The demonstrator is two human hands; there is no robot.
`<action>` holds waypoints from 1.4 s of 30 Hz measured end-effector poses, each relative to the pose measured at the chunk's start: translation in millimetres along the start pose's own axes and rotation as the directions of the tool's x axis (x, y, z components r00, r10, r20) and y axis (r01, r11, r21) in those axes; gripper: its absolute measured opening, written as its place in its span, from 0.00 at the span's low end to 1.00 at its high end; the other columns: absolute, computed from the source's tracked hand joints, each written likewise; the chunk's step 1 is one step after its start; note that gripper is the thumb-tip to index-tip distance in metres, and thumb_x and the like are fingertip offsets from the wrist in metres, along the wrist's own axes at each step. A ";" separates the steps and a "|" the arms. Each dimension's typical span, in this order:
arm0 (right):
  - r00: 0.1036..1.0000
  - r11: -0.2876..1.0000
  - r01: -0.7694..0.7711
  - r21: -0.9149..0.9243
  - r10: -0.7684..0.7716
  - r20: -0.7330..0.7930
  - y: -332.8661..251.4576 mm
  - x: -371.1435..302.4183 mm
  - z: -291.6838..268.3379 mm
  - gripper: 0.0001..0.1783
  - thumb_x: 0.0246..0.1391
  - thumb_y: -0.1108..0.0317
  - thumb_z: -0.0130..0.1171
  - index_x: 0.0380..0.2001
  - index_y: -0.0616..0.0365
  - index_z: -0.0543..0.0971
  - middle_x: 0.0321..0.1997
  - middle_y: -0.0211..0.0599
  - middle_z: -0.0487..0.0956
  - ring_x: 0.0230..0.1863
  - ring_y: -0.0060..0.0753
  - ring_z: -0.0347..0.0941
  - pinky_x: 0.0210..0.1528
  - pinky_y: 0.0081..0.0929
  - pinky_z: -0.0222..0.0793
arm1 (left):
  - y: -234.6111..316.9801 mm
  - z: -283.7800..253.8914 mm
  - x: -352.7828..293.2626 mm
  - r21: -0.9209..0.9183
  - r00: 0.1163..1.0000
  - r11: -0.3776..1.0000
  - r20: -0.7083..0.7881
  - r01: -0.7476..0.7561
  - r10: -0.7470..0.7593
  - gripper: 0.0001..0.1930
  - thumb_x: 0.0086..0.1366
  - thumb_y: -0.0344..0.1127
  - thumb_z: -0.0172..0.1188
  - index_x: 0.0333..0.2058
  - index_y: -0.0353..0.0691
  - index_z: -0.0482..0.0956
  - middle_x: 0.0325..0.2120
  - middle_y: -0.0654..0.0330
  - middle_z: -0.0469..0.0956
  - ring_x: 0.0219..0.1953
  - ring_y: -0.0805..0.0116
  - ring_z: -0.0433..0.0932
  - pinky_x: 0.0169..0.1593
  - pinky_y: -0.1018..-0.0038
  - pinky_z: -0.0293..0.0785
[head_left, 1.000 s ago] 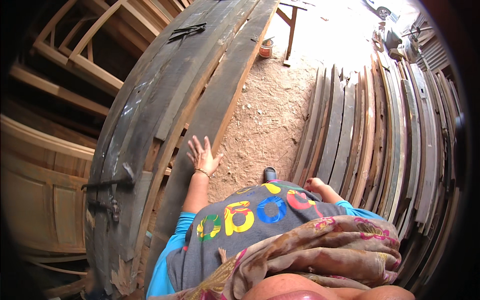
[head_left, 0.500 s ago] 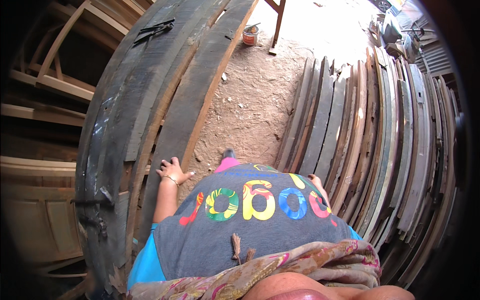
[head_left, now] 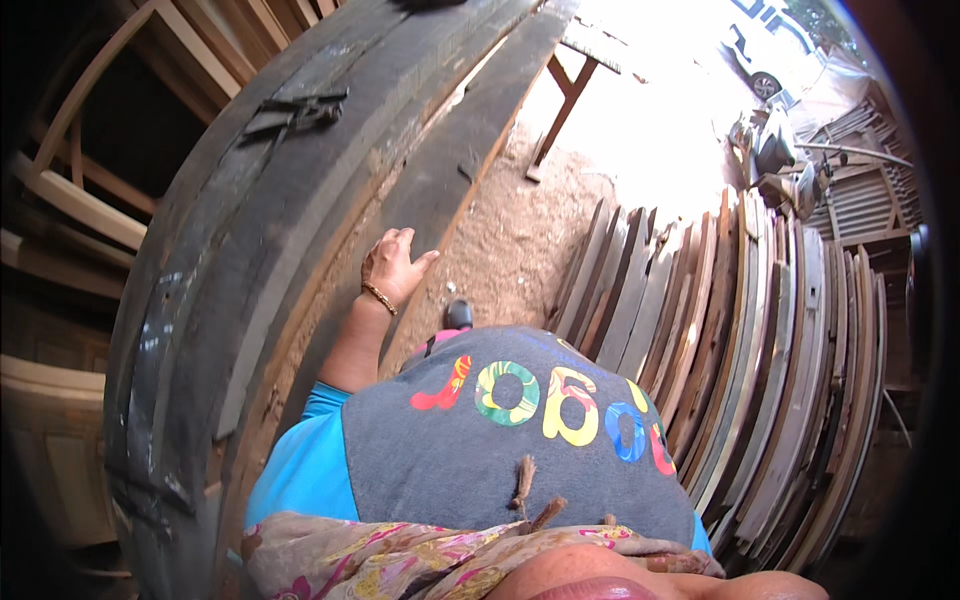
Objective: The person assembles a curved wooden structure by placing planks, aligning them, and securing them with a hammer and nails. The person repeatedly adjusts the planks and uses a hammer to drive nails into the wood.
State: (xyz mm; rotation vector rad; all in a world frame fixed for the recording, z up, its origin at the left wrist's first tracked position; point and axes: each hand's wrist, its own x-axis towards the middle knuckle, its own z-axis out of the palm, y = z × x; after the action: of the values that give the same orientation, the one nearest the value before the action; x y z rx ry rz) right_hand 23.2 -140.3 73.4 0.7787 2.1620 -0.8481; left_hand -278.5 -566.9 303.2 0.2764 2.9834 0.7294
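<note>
My left hand (head_left: pixel 398 268) is over the outer dark plank (head_left: pixel 440 190) of the long stack on my left, close to its edge. Its thumb points out to the right and the fingers are loosely bent, with nothing seen in them; whether the palm rests on the wood I cannot make out. A bracelet circles that wrist. My right hand is out of sight behind my shirt (head_left: pixel 480 470). Farther up the stack lies a black metal tool (head_left: pixel 300 115), its kind unclear, and a small dark piece (head_left: pixel 467 170) sits on the outer plank.
Many worn boards (head_left: pixel 690 350) stand side by side on my right. Between them and the stack runs a strip of dirt floor (head_left: pixel 510 260), with my shoe (head_left: pixel 458 314) on it. A wooden trestle (head_left: pixel 565 105) stands ahead; wooden frames (head_left: pixel 90 120) are at far left.
My left hand has moved forward along the outer plank. The right hand, partly seen by the boards before, has gone out of view. The view has shifted, and the small bucket no longer shows.
</note>
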 end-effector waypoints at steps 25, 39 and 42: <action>0.011 -0.068 0.863 -0.500 -0.988 0.154 -526.2 63.5 -190.8 0.36 0.48 0.47 0.63 0.57 0.53 0.69 0.62 0.50 0.64 0.67 0.54 0.52 0.67 0.47 0.52 | -9.3 14.4 -11.6 -0.184 0.818 0.834 -0.173 0.520 -0.549 0.37 0.54 0.39 0.68 0.61 0.38 0.63 0.65 0.38 0.48 0.68 0.39 0.46 0.68 0.55 0.48; -0.190 -0.484 0.797 -0.362 -0.769 0.610 -533.5 22.4 -41.5 0.50 0.47 0.26 0.46 0.65 0.50 0.60 0.69 0.53 0.54 0.71 0.55 0.44 0.70 0.56 0.35 | 18.6 -62.1 -212.0 -0.339 0.138 0.492 -0.696 0.802 -0.705 0.35 0.57 0.37 0.66 0.62 0.42 0.62 0.66 0.42 0.47 0.67 0.41 0.50 0.65 0.55 0.57; -0.229 -0.513 0.779 -0.359 -0.767 0.600 -532.7 22.5 -37.4 0.49 0.48 0.26 0.45 0.63 0.50 0.63 0.69 0.51 0.55 0.70 0.54 0.47 0.69 0.55 0.39 | -40.9 -88.8 -278.3 -0.150 0.150 0.514 -0.855 0.845 -0.497 0.32 0.59 0.40 0.65 0.60 0.41 0.65 0.65 0.42 0.52 0.66 0.42 0.54 0.62 0.55 0.61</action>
State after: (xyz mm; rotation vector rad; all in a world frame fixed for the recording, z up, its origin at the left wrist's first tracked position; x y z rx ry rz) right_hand -386.2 -430.7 257.3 -1.9525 2.3531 -0.3561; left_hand -20.4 -694.8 366.8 -1.9542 3.2937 0.0874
